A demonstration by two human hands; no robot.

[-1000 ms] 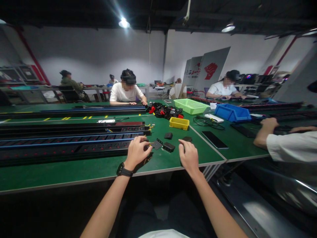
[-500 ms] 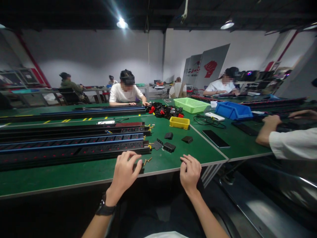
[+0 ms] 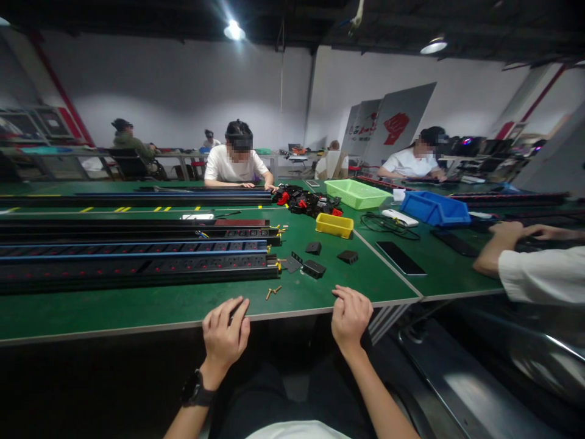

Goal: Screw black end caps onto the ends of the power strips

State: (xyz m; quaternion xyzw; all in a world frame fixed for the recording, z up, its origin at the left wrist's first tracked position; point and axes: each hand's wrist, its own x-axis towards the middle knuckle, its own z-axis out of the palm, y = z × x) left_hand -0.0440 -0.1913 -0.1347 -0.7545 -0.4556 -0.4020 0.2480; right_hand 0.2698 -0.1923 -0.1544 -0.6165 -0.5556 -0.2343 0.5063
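Note:
My left hand (image 3: 225, 332) lies at the table's front edge with its fingers apart, holding nothing. A few small brass screws (image 3: 273, 292) rest on the green table (image 3: 183, 308) just beyond its fingertips. Farther right, my right hand (image 3: 351, 317) rests at the same edge, fingers loosely bent and nothing visible in them. Between and beyond the hands lie several black brackets (image 3: 314, 269). Long black power strips (image 3: 205, 266) with rows of sockets and a blue edge stretch left from there. Short yellow pieces stick out of their right ends.
A yellow bin (image 3: 334, 226), a green basket (image 3: 356, 194) and a blue bin (image 3: 434, 208) stand farther back. Black and red parts (image 3: 306, 201) are heaped near the yellow bin. A phone (image 3: 401, 258) lies right. A co-worker's arm (image 3: 539, 268) reaches in from the right; another person (image 3: 237, 158) sits opposite.
My left hand has moved back and slightly left, away from the brass screws. My right hand stays in nearly the same place. The view has shifted slightly.

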